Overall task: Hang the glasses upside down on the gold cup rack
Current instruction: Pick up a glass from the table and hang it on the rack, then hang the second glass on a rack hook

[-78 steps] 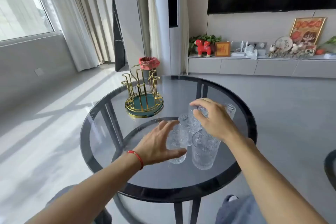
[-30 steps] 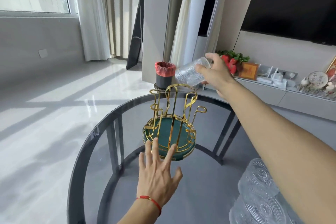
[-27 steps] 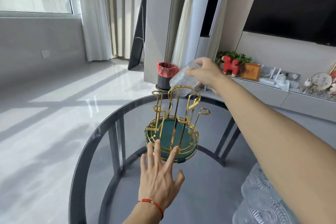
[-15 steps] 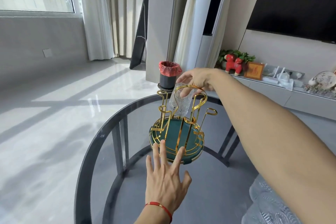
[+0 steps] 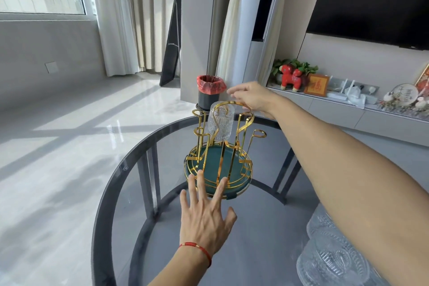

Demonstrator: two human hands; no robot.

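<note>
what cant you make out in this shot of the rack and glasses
Head view only:
- Remaining glasses: cut off by the bottom edge and hidden under the right forearm, so no count.
- Hung glass: which prong of the gold rack holds it is masked by the wires.
- Right hand: fingertips blurred; touching the rack or not is unclear.
- Left hand: fingertip contact with the rack base is unclear.

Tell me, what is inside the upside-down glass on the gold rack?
Through the clear ribbed glass a thin gold prong of the gold wire cup rack shows. Its tip is blurred by the ribbing.
</note>
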